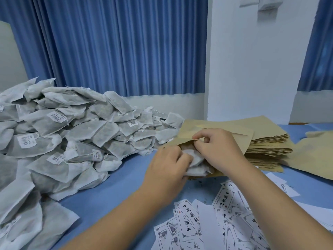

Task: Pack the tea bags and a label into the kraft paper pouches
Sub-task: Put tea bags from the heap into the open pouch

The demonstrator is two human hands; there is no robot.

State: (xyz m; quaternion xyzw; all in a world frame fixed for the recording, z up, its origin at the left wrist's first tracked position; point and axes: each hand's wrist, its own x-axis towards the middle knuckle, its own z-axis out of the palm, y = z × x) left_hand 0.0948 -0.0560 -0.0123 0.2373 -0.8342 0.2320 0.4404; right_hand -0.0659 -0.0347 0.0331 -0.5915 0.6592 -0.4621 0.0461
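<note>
Tea bags (195,165), a small white bundle, sit half inside the mouth of one kraft pouch (187,132) at the middle of the table (129,177). We find the left hand (167,165) curled round the bundle's outer end, pressing it toward the opening. The right hand (216,148) pinches the pouch's upper lip between thumb and finger and lifts it. The two hands are close together at the opening.

We judge the tea bags light, soft and compressible, with fabric liable to bunch at the lip. They are best gripped as a stack across the flat faces, not by strings or tags. The pouch is thin paper that creases readily and may tear if the lip is pulled hard, so it should be held at the edge of the mouth.

Loose labels (191,219) lie nearest the person, flat and probably slippery, best lifted by a corner. We cannot tell whether one is already inside. A heap (72,134) of further bags lies to the left, and a stack of pouches (266,147) lies beneath the open one.
</note>
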